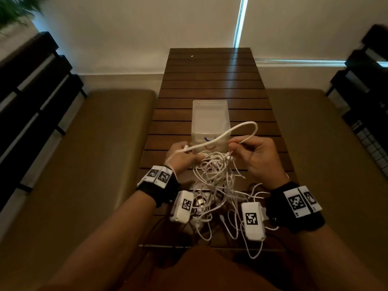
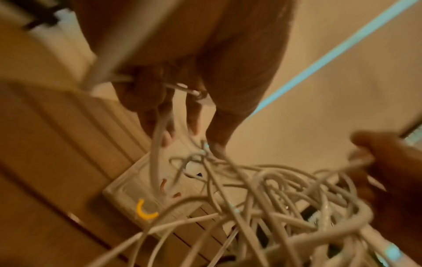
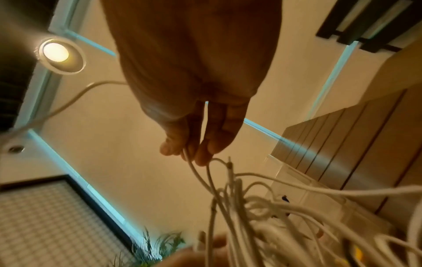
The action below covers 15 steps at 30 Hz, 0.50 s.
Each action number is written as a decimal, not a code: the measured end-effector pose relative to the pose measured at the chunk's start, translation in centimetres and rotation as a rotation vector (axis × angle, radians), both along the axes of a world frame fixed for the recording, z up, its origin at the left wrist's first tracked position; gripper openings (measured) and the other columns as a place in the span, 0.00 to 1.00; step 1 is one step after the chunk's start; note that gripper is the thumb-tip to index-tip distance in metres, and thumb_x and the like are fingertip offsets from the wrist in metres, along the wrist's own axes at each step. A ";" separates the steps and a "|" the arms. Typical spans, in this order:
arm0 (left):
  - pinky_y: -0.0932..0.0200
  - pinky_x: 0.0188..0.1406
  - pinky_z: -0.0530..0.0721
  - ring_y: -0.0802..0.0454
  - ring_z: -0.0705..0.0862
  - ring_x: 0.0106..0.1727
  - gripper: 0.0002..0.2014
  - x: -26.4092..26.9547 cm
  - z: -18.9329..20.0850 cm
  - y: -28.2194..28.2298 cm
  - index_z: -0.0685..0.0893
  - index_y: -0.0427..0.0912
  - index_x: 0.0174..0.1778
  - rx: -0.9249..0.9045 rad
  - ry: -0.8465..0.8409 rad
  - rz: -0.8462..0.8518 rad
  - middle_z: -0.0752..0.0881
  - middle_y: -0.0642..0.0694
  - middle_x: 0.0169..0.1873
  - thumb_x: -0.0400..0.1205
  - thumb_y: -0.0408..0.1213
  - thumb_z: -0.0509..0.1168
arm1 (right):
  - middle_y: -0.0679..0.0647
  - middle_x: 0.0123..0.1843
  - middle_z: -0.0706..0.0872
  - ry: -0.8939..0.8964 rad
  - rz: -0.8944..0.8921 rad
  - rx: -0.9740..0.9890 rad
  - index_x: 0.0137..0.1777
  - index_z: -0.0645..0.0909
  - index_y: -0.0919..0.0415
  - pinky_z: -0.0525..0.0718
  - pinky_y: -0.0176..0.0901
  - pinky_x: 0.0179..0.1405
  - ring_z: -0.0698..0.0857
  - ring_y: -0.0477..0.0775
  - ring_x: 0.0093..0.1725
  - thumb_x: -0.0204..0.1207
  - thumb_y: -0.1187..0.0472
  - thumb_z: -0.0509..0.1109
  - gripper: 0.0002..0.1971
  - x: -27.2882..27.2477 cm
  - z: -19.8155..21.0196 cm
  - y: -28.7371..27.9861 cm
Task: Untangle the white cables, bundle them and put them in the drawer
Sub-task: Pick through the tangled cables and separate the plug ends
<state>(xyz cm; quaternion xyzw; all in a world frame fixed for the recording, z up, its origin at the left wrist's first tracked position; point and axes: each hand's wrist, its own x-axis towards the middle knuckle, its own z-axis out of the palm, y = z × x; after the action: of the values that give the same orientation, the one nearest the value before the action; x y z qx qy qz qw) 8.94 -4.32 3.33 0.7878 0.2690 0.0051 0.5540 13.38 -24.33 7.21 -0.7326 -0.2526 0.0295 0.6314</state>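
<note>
A tangle of white cables (image 1: 214,177) hangs between my hands above the near end of the slatted wooden table (image 1: 212,80). My left hand (image 1: 182,154) grips one end of a thicker white cable (image 1: 237,129), which arches up and over to my right hand (image 1: 241,147). The right hand pinches that cable and thin strands (image 3: 198,173) of the tangle. Behind the hands stands a small clear plastic drawer box (image 1: 210,120) with coloured marks on its front. The left wrist view shows the tangle (image 2: 285,204) blurred, in front of the box (image 2: 128,191).
Olive cushioned benches (image 1: 100,143) run along both sides of the table. Dark slatted chair backs (image 1: 35,91) stand at far left and far right. Cable ends trail over the table's near edge (image 1: 254,255). A plant (image 1: 16,9) shows at top left.
</note>
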 end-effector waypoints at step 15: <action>0.57 0.46 0.82 0.61 0.84 0.41 0.09 0.4 1.9 -2.1 0.86 0.47 0.39 0.044 -0.079 -0.645 0.88 0.54 0.39 0.71 0.43 0.79 | 0.54 0.34 0.82 -0.041 -0.028 -0.066 0.45 0.81 0.53 0.83 0.35 0.38 0.82 0.46 0.34 0.82 0.73 0.62 0.14 0.4 1.4 -1.2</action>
<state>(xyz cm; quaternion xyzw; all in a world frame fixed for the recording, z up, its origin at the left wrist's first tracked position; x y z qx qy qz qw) 9.32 -6.40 5.22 0.8433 -0.0162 -0.1343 0.5201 13.79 -25.49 8.64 -0.7569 -0.2539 0.0138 0.6021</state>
